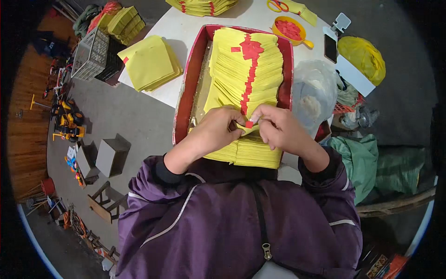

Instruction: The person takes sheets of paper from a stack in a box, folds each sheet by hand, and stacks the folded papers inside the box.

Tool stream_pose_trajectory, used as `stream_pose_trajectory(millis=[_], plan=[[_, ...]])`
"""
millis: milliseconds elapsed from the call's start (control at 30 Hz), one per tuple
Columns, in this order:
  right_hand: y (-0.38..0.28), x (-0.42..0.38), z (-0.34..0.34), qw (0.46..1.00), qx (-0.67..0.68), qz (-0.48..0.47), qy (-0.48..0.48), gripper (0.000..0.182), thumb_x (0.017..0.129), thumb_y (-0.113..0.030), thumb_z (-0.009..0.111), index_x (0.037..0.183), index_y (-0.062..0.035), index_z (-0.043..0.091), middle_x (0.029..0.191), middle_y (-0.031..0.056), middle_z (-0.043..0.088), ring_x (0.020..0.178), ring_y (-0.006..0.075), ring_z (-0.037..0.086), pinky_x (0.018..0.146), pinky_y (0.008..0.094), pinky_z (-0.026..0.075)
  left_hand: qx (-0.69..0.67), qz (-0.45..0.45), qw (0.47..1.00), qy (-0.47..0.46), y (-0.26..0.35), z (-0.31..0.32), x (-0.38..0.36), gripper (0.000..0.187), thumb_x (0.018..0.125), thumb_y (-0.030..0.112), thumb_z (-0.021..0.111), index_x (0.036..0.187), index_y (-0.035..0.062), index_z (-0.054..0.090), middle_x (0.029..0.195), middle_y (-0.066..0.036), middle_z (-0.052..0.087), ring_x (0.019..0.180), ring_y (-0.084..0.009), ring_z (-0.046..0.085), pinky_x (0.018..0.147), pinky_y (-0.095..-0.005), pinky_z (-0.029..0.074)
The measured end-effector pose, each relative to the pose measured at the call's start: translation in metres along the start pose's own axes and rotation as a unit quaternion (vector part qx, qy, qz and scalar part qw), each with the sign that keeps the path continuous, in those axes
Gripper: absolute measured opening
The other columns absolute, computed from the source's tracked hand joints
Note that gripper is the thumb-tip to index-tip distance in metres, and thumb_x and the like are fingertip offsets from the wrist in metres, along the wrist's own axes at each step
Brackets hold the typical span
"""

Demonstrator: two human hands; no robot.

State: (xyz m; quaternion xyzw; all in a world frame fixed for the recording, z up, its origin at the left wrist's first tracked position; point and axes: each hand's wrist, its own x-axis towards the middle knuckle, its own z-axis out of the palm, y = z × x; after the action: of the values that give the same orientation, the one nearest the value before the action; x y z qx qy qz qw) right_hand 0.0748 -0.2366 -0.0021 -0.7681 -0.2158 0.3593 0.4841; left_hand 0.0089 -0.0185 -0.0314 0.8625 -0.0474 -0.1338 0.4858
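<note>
A red-walled tray point(185, 93) on the white table holds many overlapping yellow paper sheets point(227, 65). Small red paper pieces point(251, 69) form a line down the middle of them. At the near end of this line, my left hand point(215, 129) pinches the edge of a yellow sheet, thumb and forefinger beside a small red square point(249, 124). My right hand point(278, 126) is at the square's other side, fingers curled, with something small and whitish at its fingertips. Below both hands lies a thick yellow paper stack point(246, 152).
Another yellow stack point(151, 65) lies at the table's left. A yellow bowl of red pieces point(289, 30), orange scissors point(277, 5) and a phone point(330, 48) are at the back right. A clear plastic bag point(313, 93) lies right of the tray.
</note>
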Motion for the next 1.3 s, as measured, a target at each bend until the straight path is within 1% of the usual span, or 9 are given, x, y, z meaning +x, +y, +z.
stream_pose_trajectory(millis=[33, 200, 367, 533, 733, 900, 1033, 1200, 1300], plan=[[0.003, 0.001, 0.001, 1.0, -0.019, -0.019, -0.01, 0.022, 0.092, -0.001, 0.047, 0.106, -0.003, 0.063, 0.062, 0.0026, 0.056, 0.05, 0.0117, 0.048, 0.049, 0.0247, 0.037, 0.005, 0.0, 1.0, 0.004, 0.0, 0.001, 0.0, 0.013, 0.083, -0.001, 0.076, 0.095, -0.0018, 0.074, 0.086, -0.011, 0.072, 0.069, -0.0224, 0.06, 0.066, -0.0327, 0.049], [0.009, 0.004, 0.005, 0.996, -0.04, -0.082, -0.014, 0.021, 0.092, -0.001, 0.047, 0.105, -0.0033, 0.063, 0.062, 0.0025, 0.056, 0.049, 0.0114, 0.047, 0.049, 0.0247, 0.037, 0.023, 0.04, 0.998, 0.037, -0.008, 0.006, -0.003, 0.019, 0.081, -0.001, 0.076, 0.099, -0.003, 0.074, 0.087, -0.012, 0.073, 0.071, -0.023, 0.062, 0.067, -0.0332, 0.05], [0.0, 0.007, 0.002, 0.998, 0.011, -0.049, 0.035, 0.014, 0.088, 0.0, 0.054, 0.096, -0.0014, 0.066, 0.068, 0.0052, 0.062, 0.056, 0.0158, 0.046, 0.054, 0.0317, 0.037, 0.011, -0.034, 0.999, 0.023, 0.004, -0.002, -0.003, 0.022, 0.081, -0.002, 0.076, 0.103, -0.004, 0.074, 0.09, -0.013, 0.073, 0.072, -0.0236, 0.062, 0.067, -0.0338, 0.051], [0.007, 0.012, 0.0, 0.999, 0.013, -0.049, 0.017, 0.02, 0.091, 0.001, 0.046, 0.1, -0.0029, 0.063, 0.061, 0.0009, 0.055, 0.049, 0.0112, 0.044, 0.048, 0.0267, 0.034, -0.01, 0.007, 0.999, 0.032, -0.001, -0.002, 0.0, 0.019, 0.082, -0.002, 0.076, 0.1, -0.0044, 0.075, 0.09, -0.013, 0.074, 0.069, -0.0229, 0.06, 0.065, -0.0334, 0.05], [0.007, 0.016, 0.004, 0.996, -0.035, -0.077, 0.008, 0.018, 0.091, 0.001, 0.047, 0.101, -0.002, 0.062, 0.059, -0.0004, 0.052, 0.05, 0.0108, 0.045, 0.049, 0.0259, 0.032, -0.019, 0.012, 1.0, 0.011, 0.006, -0.007, 0.002, 0.016, 0.084, 0.0, 0.075, 0.099, -0.0038, 0.075, 0.086, -0.011, 0.073, 0.066, -0.021, 0.058, 0.062, -0.0317, 0.048], [0.01, 0.018, 0.008, 0.985, -0.095, -0.141, 0.028, 0.018, 0.089, 0.003, 0.054, 0.105, -0.003, 0.059, 0.066, -0.0004, 0.055, 0.051, 0.0096, 0.047, 0.05, 0.0259, 0.032, -0.006, 0.031, 1.0, 0.0, 0.001, -0.008, 0.002, 0.016, 0.086, 0.002, 0.075, 0.101, -0.0034, 0.074, 0.082, -0.009, 0.07, 0.064, -0.0182, 0.056, 0.059, -0.0297, 0.045], [0.005, 0.012, 0.02, 0.969, -0.085, -0.171, 0.155, 0.027, 0.086, 0.005, 0.062, 0.11, -0.005, 0.056, 0.079, 0.0, 0.061, 0.052, 0.0088, 0.049, 0.05, 0.0271, 0.033, -0.009, -0.027, 0.999, -0.036, 0.011, -0.016, 0.003, 0.014, 0.087, 0.001, 0.073, 0.101, -0.0026, 0.075, 0.08, -0.008, 0.068, 0.063, -0.0158, 0.053, 0.057, -0.0291, 0.043], [0.009, 0.008, 0.021, 0.965, -0.151, -0.18, 0.112, 0.036, 0.084, 0.006, 0.066, 0.115, -0.0065, 0.052, 0.093, 0.0018, 0.064, 0.053, 0.0082, 0.049, 0.05, 0.0272, 0.035, -0.033, -0.022, 0.999, 0.006, 0.012, -0.014, 0.0, 0.011, 0.088, -0.001, 0.07, 0.098, -0.0008, 0.072, 0.081, -0.007, 0.068, 0.062, -0.015, 0.052, 0.057, -0.029, 0.043], [0.01, 0.011, 0.024, 0.969, -0.127, -0.165, 0.131, 0.036, 0.085, 0.005, 0.067, 0.115, -0.0064, 0.052, 0.094, 0.0022, 0.064, 0.053, 0.0087, 0.05, 0.05, 0.027, 0.035, -0.043, -0.015, 0.999, 0.028, 0.018, -0.017, -0.003, 0.01, 0.087, -0.002, 0.069, 0.097, 0.0001, 0.07, 0.083, -0.006, 0.068, 0.062, -0.0152, 0.052, 0.058, -0.0289, 0.043]])
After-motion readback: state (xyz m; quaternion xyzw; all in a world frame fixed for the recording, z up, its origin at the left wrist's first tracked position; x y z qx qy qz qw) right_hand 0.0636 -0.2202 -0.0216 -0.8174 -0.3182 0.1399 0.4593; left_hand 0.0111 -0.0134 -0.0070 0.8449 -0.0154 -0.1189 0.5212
